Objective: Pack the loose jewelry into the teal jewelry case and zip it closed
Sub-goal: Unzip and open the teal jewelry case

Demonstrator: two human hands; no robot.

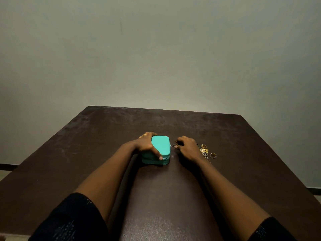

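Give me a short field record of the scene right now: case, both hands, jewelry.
case: teal case, lid down, on the table
left hand: left hand grips the case from its left side, thumb on the front edge
right hand: right hand pinches the zipper pull at the case's right side
jewelry: loose jewelry lies outside the case, right of the right hand; a ring lies outermost

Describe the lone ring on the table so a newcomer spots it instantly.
On the dark brown table, look right of the teal jewelry case, past the right hand, to the jewelry pile. The gold ring lies alone at the pile's right edge, untangled.
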